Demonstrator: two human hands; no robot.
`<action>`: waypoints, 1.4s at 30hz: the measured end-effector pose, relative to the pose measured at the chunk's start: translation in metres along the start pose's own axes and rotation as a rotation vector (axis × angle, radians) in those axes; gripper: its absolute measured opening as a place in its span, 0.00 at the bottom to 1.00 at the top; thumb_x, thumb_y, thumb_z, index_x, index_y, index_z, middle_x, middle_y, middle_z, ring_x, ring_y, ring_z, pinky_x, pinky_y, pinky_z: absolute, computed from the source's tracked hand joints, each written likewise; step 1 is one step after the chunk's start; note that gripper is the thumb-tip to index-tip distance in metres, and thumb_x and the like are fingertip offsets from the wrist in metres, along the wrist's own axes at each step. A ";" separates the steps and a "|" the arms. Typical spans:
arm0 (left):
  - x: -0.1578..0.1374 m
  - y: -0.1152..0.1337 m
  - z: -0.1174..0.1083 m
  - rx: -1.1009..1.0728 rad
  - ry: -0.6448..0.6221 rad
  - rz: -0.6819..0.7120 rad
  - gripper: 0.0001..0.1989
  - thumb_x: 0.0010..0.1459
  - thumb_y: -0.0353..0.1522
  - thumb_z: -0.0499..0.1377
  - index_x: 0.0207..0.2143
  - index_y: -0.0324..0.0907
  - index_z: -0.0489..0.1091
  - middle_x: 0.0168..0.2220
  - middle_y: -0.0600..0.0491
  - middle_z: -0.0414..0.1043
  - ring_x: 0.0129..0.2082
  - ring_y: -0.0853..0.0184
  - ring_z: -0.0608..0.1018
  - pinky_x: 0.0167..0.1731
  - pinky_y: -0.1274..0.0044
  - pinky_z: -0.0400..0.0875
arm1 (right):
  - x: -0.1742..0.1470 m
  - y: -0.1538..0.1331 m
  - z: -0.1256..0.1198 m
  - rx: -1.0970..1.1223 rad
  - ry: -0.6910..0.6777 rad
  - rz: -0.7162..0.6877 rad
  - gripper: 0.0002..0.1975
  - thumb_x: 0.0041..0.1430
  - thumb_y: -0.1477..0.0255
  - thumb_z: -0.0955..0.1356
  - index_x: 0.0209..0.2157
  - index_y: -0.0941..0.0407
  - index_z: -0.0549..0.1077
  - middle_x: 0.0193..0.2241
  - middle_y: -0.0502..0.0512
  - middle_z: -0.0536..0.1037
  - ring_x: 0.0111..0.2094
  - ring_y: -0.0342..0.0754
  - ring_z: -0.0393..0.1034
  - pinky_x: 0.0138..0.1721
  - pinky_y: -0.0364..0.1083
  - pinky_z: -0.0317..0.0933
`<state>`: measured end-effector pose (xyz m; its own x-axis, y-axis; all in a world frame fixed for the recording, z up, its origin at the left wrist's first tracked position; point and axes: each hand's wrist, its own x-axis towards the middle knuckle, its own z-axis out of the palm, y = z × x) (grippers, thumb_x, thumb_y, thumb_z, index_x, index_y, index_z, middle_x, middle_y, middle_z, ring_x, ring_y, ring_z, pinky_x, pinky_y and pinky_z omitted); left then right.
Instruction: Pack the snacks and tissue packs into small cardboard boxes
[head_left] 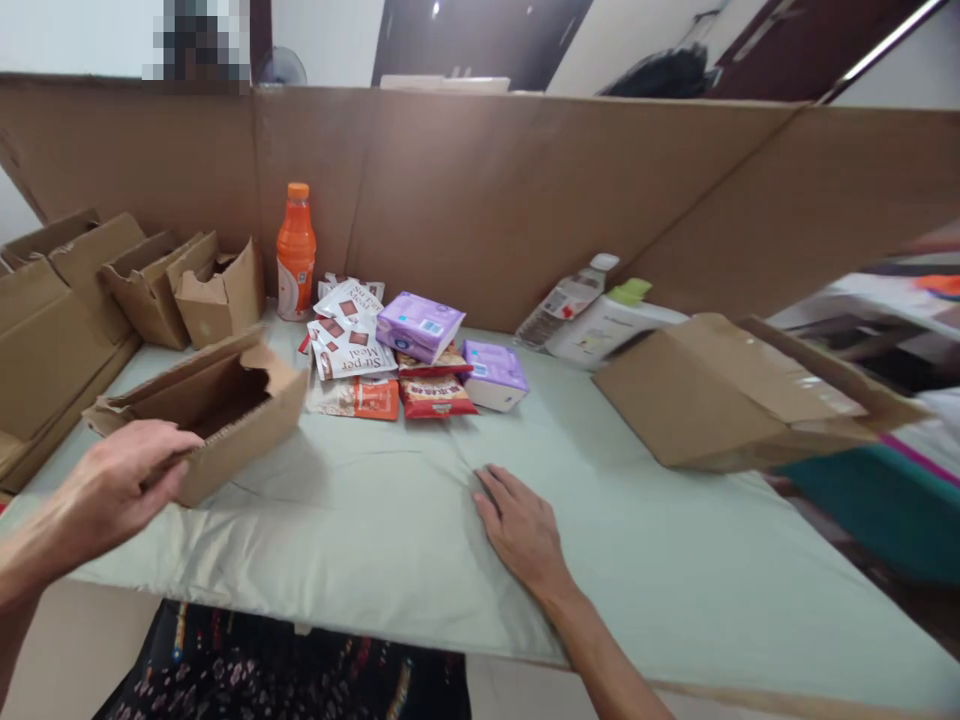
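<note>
Nearest to us, in front of the bottle (297, 255) and well to its right, our right hand (521, 520) lies palm down on the cloth (375, 530), its fingers loosely bent and close together; we see nothing in it, though its underside is hidden. In front of the bottle and to its left, our left hand (127, 480) is partly closed, with the thumb against the near wall of the box (251, 440) and the fingers bent over its rim, so we have it pinched near one corner.

The box sits on the near side of the bottle, a little to its left, open at the top and slanting across the cloth. It looks like thin cardboard, so we judge it light, fairly stiff along the folds but ready to bow where the rim is ragged. The end towards the bottle has a notch cut in it, and we would expect that edge to crease or tear first. We should take hold by the wall close to a corner, fingers well down inside, or steady both long walls without squeezing. Dry card ought not to slip. The inside is dark, so any load there we cannot tell.

Beyond the box, just right of the bottle, we have a pile of sachets (349, 350); two smaller boxes (225, 290) stand to the bottle's left, and a cardboard wall (450, 200) rises behind it
</note>
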<state>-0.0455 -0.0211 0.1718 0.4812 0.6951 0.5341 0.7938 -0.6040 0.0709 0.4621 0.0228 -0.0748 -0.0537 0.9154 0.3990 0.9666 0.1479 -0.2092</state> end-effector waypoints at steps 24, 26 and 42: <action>0.039 0.070 0.071 -0.445 -0.082 0.147 0.16 0.67 0.23 0.54 0.53 0.47 0.72 0.45 0.52 0.81 0.51 0.64 0.81 0.50 0.76 0.77 | 0.159 0.005 -0.058 0.421 0.124 -0.002 0.48 0.55 0.45 0.73 0.70 0.53 0.61 0.71 0.67 0.61 0.73 0.65 0.53 0.69 0.66 0.55; 0.038 0.072 0.070 -0.478 -0.108 0.121 0.18 0.67 0.23 0.53 0.53 0.47 0.72 0.45 0.51 0.81 0.52 0.63 0.81 0.49 0.75 0.78 | 0.211 -0.007 -0.061 0.372 0.053 -0.065 0.58 0.47 0.43 0.76 0.73 0.54 0.56 0.74 0.68 0.54 0.75 0.67 0.44 0.72 0.68 0.47; 0.032 0.071 0.057 -0.583 0.074 -0.177 0.18 0.72 0.42 0.53 0.60 0.52 0.70 0.60 0.49 0.73 0.58 0.56 0.78 0.55 0.67 0.80 | 0.216 -0.085 -0.129 1.315 -0.132 0.265 0.29 0.52 0.46 0.71 0.47 0.53 0.75 0.38 0.55 0.82 0.37 0.54 0.78 0.34 0.52 0.76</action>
<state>0.0478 -0.0199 0.1460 0.3167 0.7881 0.5278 0.5152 -0.6101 0.6019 0.4008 0.1598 0.1441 0.0008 0.9900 0.1409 0.0007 0.1409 -0.9900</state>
